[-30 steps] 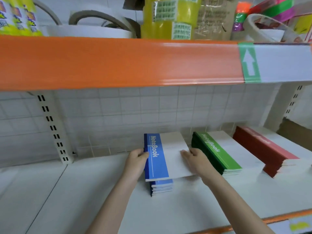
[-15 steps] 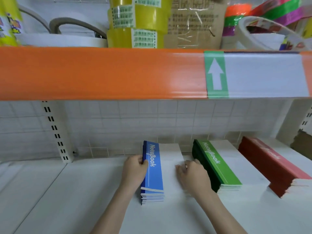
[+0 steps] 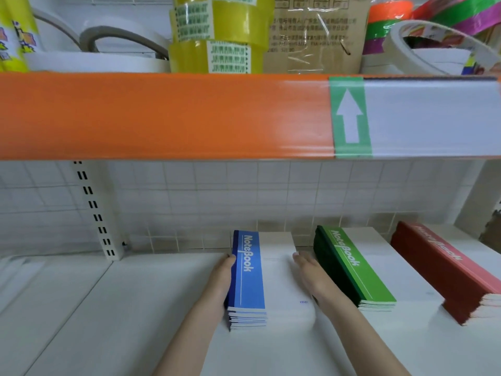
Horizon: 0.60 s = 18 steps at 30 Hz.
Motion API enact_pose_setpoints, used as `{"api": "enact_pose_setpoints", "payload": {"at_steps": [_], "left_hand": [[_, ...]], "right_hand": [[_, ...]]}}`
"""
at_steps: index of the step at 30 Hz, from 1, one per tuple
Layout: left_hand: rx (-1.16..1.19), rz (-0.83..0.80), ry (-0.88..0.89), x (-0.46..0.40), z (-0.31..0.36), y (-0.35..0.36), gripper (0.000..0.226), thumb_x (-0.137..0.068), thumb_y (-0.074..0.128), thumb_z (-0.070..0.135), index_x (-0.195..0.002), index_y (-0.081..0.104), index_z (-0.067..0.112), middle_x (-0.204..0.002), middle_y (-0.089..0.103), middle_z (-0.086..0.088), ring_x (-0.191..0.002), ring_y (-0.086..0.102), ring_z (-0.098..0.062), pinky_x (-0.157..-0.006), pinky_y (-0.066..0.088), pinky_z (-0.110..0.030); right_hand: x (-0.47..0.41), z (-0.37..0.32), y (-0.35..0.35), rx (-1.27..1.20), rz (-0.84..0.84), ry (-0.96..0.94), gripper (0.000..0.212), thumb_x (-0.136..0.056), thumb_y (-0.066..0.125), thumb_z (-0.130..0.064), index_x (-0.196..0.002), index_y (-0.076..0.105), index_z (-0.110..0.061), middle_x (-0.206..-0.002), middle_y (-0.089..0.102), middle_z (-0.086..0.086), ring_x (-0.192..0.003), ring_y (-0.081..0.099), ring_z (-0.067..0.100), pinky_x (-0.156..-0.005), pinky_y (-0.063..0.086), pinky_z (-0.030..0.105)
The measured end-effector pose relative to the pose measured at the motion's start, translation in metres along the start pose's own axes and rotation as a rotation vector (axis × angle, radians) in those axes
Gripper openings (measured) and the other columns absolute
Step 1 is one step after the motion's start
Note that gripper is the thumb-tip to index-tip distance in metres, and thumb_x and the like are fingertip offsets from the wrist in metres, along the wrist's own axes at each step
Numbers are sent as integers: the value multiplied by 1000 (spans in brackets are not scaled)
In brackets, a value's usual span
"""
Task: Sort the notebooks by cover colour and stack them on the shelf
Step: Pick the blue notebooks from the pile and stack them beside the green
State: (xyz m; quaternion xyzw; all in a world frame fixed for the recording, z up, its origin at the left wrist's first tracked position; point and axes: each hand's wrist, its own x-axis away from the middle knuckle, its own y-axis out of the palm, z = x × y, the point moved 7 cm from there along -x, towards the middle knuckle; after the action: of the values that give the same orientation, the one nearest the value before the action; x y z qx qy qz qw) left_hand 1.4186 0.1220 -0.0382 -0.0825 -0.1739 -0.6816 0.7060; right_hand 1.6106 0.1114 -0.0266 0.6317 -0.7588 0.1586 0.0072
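Note:
A stack of blue-spined notebooks (image 3: pixel 248 278) lies flat on the white lower shelf (image 3: pixel 108 308), the top cover white with "NoteBook" on a blue band. My left hand (image 3: pixel 223 278) presses flat against the stack's left spine side. My right hand (image 3: pixel 311 275) lies with straight fingers along its right edge. To the right stands a stack of green notebooks (image 3: pixel 352 270), and further right a stack of red notebooks (image 3: pixel 444 272). All three stacks sit apart from each other.
An orange shelf edge (image 3: pixel 162 115) with a green arrow label (image 3: pixel 349 116) hangs close overhead. Yellow tape rolls (image 3: pixel 214 33), white tape rolls and coloured tape sit on that upper shelf. A slotted white upright (image 3: pixel 95 210) stands at the back left against a tiled wall.
The top blue notebook, held askew above the stack a second ago, now lies square on it. Both hands have gone from gripping it to flat against the stack's sides.

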Motion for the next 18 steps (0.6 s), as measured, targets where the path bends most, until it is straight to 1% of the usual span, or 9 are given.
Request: {"api": "enact_pose_setpoints", "payload": {"at_steps": [1, 2, 4, 5, 6, 8, 13, 15, 18], "left_hand": [[48, -26, -23, 2, -2, 4, 26, -100, 40, 28, -111, 56, 10, -97, 66, -15, -76, 62, -28, -66, 45, -30], [77, -43, -16, 2, -1, 7, 27, -101, 39, 25, -118, 54, 11, -101, 64, -15, -73, 61, -26, -64, 45, -29], [82, -59, 16, 1, 0, 9, 29, -102, 37, 21, -128, 49, 17, -109, 63, -15, -72, 60, -23, -59, 46, -27], [69, -65, 26, 0, 0, 9, 29, -102, 37, 21, -128, 48, 20, -108, 64, -13, -72, 61, -22, -58, 46, -27], [59, -70, 31, -1, 0, 9, 27, -102, 37, 21, -127, 48, 22, -103, 65, -10, -72, 61, -21, -57, 46, -27], [48, -76, 32, -1, -1, 8, 25, -102, 36, 22, -123, 49, 23, -96, 67, -6, -72, 63, -22, -57, 47, -27], [63, -83, 52, -2, -1, 9, 28, -102, 36, 21, -128, 48, 22, -121, 62, -14, -82, 61, -25, -60, 48, -27], [76, -87, 66, -3, -1, 9, 26, -102, 36, 20, -125, 48, 23, -115, 64, -12, -82, 61, -25, -59, 47, -27], [88, -98, 73, -4, -2, 10, 18, -102, 37, 19, -107, 53, 26, -92, 66, -3, -72, 62, -20, -58, 47, -27]], "right_hand": [[-2, 2, 4, -34, -24, 32, 54, -101, 37, -35, -150, 23, -18, -149, 35, 4, -132, 39, 22, -98, 34, 26], [-3, 2, 7, -49, -41, 46, 52, -101, 37, -35, -148, 26, -19, -142, 43, 3, -121, 49, 18, -87, 39, 21], [-4, 2, 10, -37, -52, 28, 43, -101, 38, -31, -142, 34, -21, -114, 56, -7, -91, 57, 5, -65, 41, 12], [-6, 3, 11, -24, -50, 11, 40, -101, 37, -28, -140, 35, -23, -108, 57, -10, -87, 57, 3, -64, 43, 14], [-8, 4, 11, -5, -50, -4, 39, -101, 35, -26, -140, 34, -24, -111, 58, -8, -92, 59, 7, -70, 47, 19], [-12, 5, 12, 50, -49, -13, 42, -101, 32, -23, -143, 31, -22, -122, 54, -2, -100, 57, 13, -81, 46, 25], [-14, 3, 13, 117, -50, -40, 43, -100, 33, -18, -142, 30, -18, -121, 52, 3, -108, 56, 22, -95, 45, 33], [-15, 3, 13, 126, -54, -46, 43, -99, 34, -18, -142, 29, -19, -120, 53, 2, -106, 56, 21, -91, 46, 32], [-16, 3, 14, 125, -56, -50, 43, -98, 36, -16, -141, 31, -18, -116, 55, 2, -97, 58, 17, -78, 45, 27]]}}
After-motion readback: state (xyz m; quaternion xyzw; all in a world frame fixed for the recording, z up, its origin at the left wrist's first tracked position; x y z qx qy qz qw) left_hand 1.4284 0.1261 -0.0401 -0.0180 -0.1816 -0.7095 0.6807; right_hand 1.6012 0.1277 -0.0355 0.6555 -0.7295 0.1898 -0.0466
